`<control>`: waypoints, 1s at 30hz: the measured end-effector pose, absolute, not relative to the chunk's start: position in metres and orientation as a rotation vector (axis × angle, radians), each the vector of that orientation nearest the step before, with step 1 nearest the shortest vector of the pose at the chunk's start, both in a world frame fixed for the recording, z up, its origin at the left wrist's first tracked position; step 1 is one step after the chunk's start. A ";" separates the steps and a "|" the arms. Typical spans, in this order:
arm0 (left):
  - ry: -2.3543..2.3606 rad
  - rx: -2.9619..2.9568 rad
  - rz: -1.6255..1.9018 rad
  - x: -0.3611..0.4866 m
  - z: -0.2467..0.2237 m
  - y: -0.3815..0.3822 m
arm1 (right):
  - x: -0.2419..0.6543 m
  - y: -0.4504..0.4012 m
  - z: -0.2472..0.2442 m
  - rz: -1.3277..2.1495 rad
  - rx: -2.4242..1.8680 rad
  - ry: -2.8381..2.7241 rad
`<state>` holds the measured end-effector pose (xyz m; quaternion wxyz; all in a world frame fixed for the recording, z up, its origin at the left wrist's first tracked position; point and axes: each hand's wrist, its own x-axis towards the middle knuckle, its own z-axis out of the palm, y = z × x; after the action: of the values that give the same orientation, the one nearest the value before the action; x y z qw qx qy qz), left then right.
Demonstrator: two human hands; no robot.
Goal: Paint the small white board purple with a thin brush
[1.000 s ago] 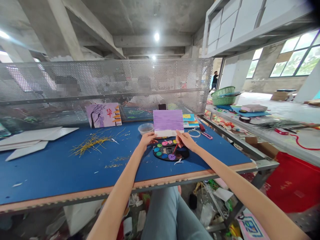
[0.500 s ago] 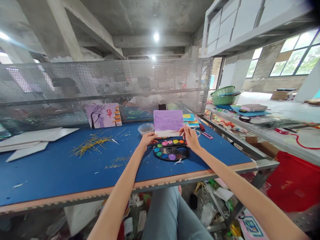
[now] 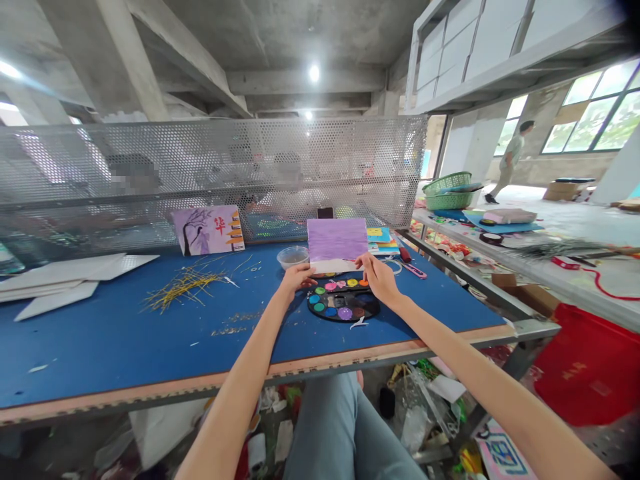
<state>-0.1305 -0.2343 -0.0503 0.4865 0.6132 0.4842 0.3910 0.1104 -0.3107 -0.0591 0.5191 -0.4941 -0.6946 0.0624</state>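
A small board painted purple, with a white strip along its bottom edge, stands tilted up before me. My left hand is closed on its lower left corner. My right hand is pinched by the lower right corner, around a thin paintbrush mostly hidden by the fingers; its tip is near the white strip. Below the board lies a black paint palette with round wells of several colours. A clear plastic bowl sits just behind my left hand.
Against the perforated metal screen leans a finished-looking picture with a tree and a figure. Yellow stalks and white boards lie left. A pink cutter lies right. Beyond the side shelf, a person walks.
My right hand has shifted slightly left along the board's bottom edge, with less of the brush showing. A person has come into view at the far right. My left hand stays put.
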 end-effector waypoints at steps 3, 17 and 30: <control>1.173 1.492 0.951 -0.131 -0.051 -0.234 | 0.111 -0.310 -0.059 0.143 -1.202 -1.679; 1.172 1.495 0.948 -0.131 -0.051 -0.233 | 0.112 -0.310 -0.059 0.146 -1.198 -1.691; 1.165 1.490 0.956 -0.132 -0.052 -0.233 | 0.112 -0.310 -0.058 0.167 -1.195 -1.705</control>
<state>-0.1315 -0.2332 -0.0517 0.4891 0.6131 0.4796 0.3936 0.1118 -0.3102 -0.0579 0.5024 -0.4948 -0.7057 0.0693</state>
